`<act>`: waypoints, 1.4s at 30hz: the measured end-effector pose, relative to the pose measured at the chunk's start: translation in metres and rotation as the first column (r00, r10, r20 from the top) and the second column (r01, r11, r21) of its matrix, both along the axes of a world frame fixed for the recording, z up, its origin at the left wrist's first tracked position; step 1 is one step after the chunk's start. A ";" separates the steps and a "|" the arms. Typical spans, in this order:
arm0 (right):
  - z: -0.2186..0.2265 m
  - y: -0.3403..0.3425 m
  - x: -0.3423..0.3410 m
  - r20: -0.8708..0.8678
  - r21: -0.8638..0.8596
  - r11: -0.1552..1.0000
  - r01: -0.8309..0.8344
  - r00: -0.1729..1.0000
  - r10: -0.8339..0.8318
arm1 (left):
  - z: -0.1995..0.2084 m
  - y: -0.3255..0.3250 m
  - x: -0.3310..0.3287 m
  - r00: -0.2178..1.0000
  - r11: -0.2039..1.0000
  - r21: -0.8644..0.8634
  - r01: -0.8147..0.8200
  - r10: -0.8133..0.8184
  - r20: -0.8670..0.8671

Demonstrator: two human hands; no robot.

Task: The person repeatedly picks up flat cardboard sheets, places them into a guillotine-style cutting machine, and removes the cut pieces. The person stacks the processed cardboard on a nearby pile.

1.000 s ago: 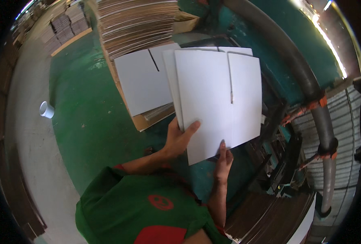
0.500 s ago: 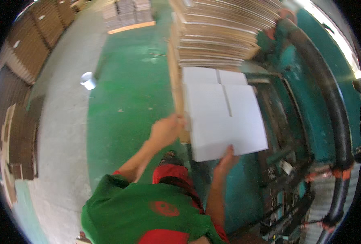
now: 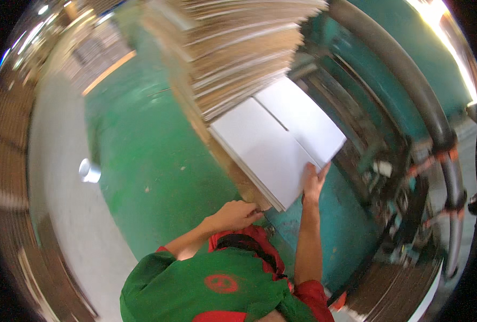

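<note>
A small stack of flat white cardboard blanks (image 3: 260, 145), with slots cut in them, lies at the near end of a tall pile. My right hand (image 3: 313, 183) grips its near right edge, thumb on top and the other fingers mostly hidden below. My left hand (image 3: 234, 216) is closed, its fingers curled at the near end of the wooden board (image 3: 249, 188) under the blanks, close to their near corner. Whether anything small is in those fingers I cannot make out.
A tall pile of cardboard (image 3: 244, 48) rises behind the blanks. Green machinery with a thick dark pipe (image 3: 410, 70) stands on the right. On the floor at left is a white bucket (image 3: 89, 170); more cardboard piles (image 3: 13, 123) line the far left. Another pallet load (image 3: 99, 59) stands farther back.
The view has turned, so the pile now slants. The top blank, offset before, now lies more evenly over those beneath. My left hand has moved from their left side to near their front corner.
</note>
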State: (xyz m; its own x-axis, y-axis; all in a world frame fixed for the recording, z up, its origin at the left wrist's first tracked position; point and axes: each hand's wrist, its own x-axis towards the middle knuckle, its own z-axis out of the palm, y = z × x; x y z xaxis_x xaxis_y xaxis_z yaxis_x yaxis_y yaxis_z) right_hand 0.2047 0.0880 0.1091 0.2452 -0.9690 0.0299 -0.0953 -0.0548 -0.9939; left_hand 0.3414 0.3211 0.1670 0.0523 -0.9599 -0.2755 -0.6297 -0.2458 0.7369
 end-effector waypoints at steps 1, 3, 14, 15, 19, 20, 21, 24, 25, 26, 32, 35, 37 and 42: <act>0.005 0.005 -0.001 0.053 0.158 0.986 0.049 0.997 -0.058 | -0.005 -0.003 0.009 0.998 0.996 0.071 0.061 -0.061 0.003; 0.025 0.026 0.002 0.175 0.290 0.955 0.060 0.978 -0.115 | -0.013 -0.005 0.028 0.983 0.975 0.126 0.182 -0.181 -0.021; 0.061 0.098 -0.001 -0.124 0.359 0.929 -0.090 0.982 0.143 | -0.034 -0.029 -0.010 0.559 0.529 0.252 0.811 -0.826 -0.065; 0.059 0.102 -0.017 -0.041 0.360 0.928 -0.098 0.992 0.120 | -0.030 -0.032 -0.018 0.505 0.467 0.254 0.847 -0.856 -0.111; 0.022 0.157 -0.119 0.143 0.260 0.965 -0.007 0.989 -0.031 | -0.009 -0.048 -0.089 0.338 0.311 0.212 0.926 -0.935 -0.104; 0.011 0.183 -0.156 0.232 0.287 0.957 0.034 0.967 -0.104 | 0.008 -0.051 -0.114 0.296 0.287 0.128 0.949 -0.954 -0.054; -0.008 0.208 -0.191 0.310 0.318 0.946 0.059 0.937 -0.162 | 0.021 -0.055 -0.140 0.270 0.268 0.101 0.958 -0.963 -0.008; -0.068 0.297 -0.283 0.204 0.526 0.768 0.366 0.822 -0.531 | 0.075 -0.072 -0.251 0.317 0.316 -0.063 0.947 -0.948 -0.004; -0.089 0.337 -0.321 0.160 0.601 0.670 0.436 0.755 -0.635 | 0.097 -0.075 -0.297 0.300 0.293 -0.263 0.919 -0.954 -0.014; -0.112 0.378 -0.352 0.015 0.637 0.565 0.525 0.724 -0.690 | 0.120 -0.077 -0.341 0.350 0.329 -0.261 0.907 -0.936 0.037; -0.240 0.635 -0.455 -0.678 0.449 -0.241 0.860 0.152 -0.719 | 0.262 -0.086 -0.567 0.630 0.016 -0.728 0.685 -0.515 0.581; -0.276 0.746 -0.439 -0.452 0.609 -0.671 0.424 -0.509 -0.732 | 0.296 -0.094 -0.637 0.471 0.162 -0.443 0.882 -0.325 0.820; -0.287 0.793 -0.415 -0.596 0.610 -0.742 0.278 -0.456 -0.661 | 0.303 -0.104 -0.658 0.415 0.191 -0.371 0.909 -0.330 0.848; -0.304 0.790 -0.361 -0.601 0.731 -0.656 0.191 -0.275 -0.750 | 0.308 -0.148 -0.676 0.434 0.257 -0.360 0.897 -0.351 0.830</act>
